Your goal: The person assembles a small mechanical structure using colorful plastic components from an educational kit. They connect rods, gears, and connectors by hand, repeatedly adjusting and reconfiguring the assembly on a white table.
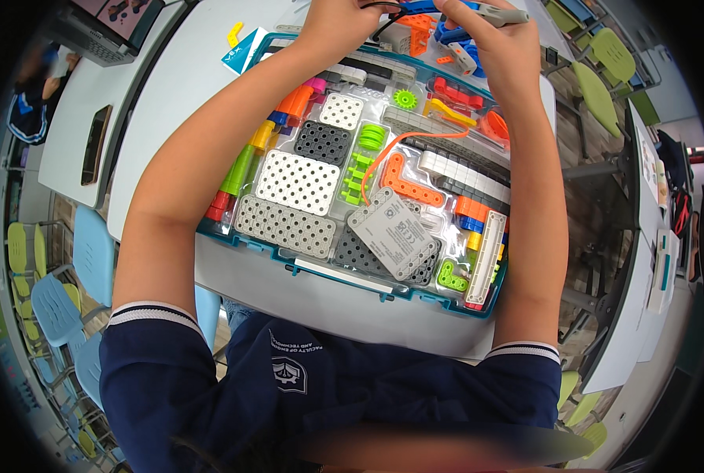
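Both hands work at the far side of an open teal-edged kit tray (328,272), partly cut off by the top of the picture. My left hand (342,22) is closed, its fingertips at a thin black cable (385,7). A blue curved plastic piece (419,7) spans the gap between the hands. My right hand (486,33) pinches its end, and a grey rounded part (506,14) sticks out beside the knuckles. Just below are an orange bracket (420,33) and blue and grey parts (464,55) on the table.
The tray holds perforated plates, beams, green gears and coloured connectors. A grey flat box (395,232) with an orange cable (415,135) lies on top. To the left are a phone (96,146), a laptop (107,35) and a person (37,91). Chairs (60,307) stand around.
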A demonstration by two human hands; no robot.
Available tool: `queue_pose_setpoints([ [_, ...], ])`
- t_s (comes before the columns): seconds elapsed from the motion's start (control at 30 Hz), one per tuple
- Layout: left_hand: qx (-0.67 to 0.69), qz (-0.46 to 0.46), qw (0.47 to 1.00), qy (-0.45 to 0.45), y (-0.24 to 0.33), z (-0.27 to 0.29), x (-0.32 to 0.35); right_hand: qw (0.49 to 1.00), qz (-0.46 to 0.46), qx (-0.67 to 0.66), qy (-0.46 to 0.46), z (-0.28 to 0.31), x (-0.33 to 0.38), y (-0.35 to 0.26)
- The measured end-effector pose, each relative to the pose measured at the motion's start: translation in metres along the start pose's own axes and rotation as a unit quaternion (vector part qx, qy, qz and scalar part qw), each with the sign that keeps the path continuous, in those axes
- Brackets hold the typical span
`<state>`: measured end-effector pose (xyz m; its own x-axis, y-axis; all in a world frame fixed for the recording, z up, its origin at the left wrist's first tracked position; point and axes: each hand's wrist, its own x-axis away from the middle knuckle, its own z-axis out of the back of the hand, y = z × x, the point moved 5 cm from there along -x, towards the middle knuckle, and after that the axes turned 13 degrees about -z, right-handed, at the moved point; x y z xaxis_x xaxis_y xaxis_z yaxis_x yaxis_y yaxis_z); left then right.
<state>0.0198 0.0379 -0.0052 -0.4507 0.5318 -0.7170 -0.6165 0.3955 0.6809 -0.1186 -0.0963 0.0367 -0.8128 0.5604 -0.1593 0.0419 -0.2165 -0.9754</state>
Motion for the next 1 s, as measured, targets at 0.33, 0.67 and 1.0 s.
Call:
queue_pose_setpoints([
  [0.33,0.017,0.002,1.0,0.006,-0.0038,0.0001,-0.0022,0.999,0.004,-0.044,0.003,0.0043,-0.0041,0.0036],
  [0.67,0.05,-0.002,0.999,-0.013,-0.0045,0.0015,-0.0053,0.997,-0.017,-0.07,-0.005,0.0055,-0.0072,0.0061],
  [1.0,0.052,0.011,0.999,-0.004,-0.0056,0.0001,-0.0031,1.0,-0.01,-0.019,-0.005,-0.0006,0.0011,-0.0023],
])
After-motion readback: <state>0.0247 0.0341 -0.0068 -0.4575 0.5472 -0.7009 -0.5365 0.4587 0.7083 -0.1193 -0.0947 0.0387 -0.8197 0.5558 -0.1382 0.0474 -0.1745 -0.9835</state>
